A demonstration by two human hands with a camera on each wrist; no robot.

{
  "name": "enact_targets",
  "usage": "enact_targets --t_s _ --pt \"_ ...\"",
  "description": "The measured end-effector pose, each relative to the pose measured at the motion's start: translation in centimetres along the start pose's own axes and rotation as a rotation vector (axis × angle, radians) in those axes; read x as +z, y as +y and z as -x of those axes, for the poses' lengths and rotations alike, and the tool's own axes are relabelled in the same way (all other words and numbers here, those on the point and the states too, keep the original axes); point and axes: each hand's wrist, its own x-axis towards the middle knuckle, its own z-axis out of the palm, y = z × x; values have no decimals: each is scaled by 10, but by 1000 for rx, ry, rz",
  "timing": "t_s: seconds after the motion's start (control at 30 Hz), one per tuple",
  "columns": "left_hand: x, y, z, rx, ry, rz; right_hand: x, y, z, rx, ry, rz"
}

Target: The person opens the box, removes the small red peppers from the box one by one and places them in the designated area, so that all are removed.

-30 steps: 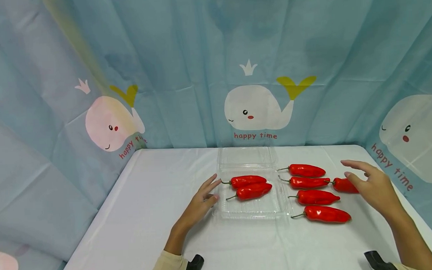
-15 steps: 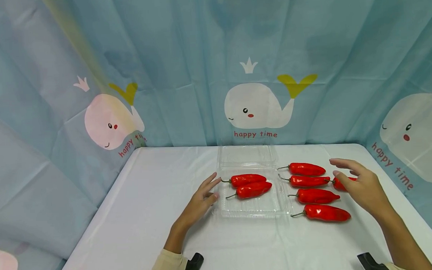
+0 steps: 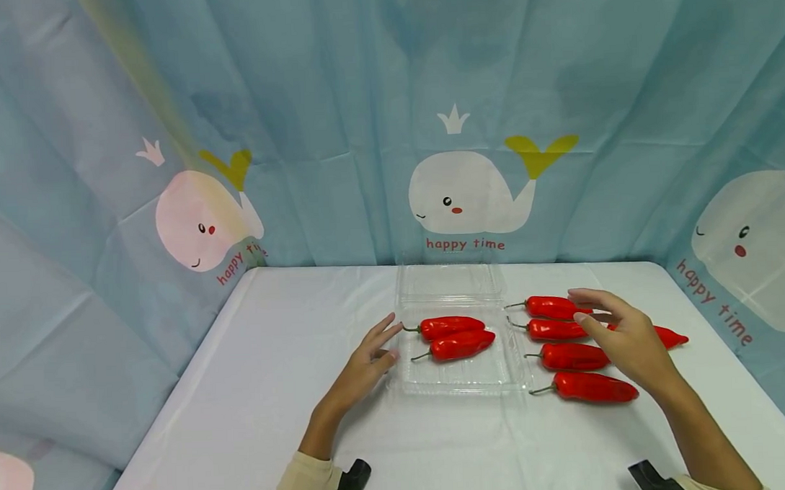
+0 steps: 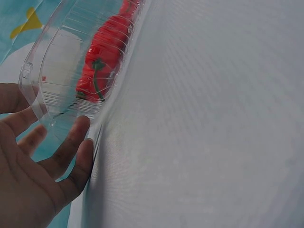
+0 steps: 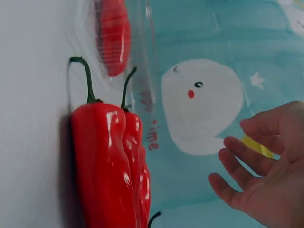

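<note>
A clear plastic clamshell box lies with its lid folded back, two red peppers side by side in its base. My left hand has its fingertips at the box's left side, fingers spread and relaxed. In the left wrist view, the left-hand fingers reach along the clear wall. My right hand hovers over the right-hand group of red peppers, thumb and fingers apart, nothing between them. It hides part of the pepper farthest right. The right wrist view shows the loose peppers apart from the right hand.
A white cloth covers the table. A light blue curtain with whale prints stands behind and at both sides. The raised clear lid lies toward the curtain.
My right hand has moved left, from beside the rightmost pepper to over the tips of the upper ones, uncovering the rightmost pepper's tip. The left hand and the peppers stay put.
</note>
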Motion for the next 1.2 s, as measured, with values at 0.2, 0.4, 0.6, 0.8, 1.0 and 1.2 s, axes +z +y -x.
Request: enact_targets --t_s 0.2,0.4,0.6,0.8,1.0,1.2 --pt "0 1 -1 -6 2 -4 11 -9 -3 -35 -37 -36" --pt "0 1 -2 0 0 -5 22 -20 -7 -26 -101 -87" --pt "-1 1 -2 1 -4 3 35 -27 -13 -19 -150 -125" --pt "-1 0 -1 -4 4 -3 50 -30 -15 -47 -192 -208" --pt "0 0 0 0 3 -8 63 -33 -17 -6 -247 -273" --pt "0 -1 0 -6 8 -8 74 -36 -17 -37 -265 -273"
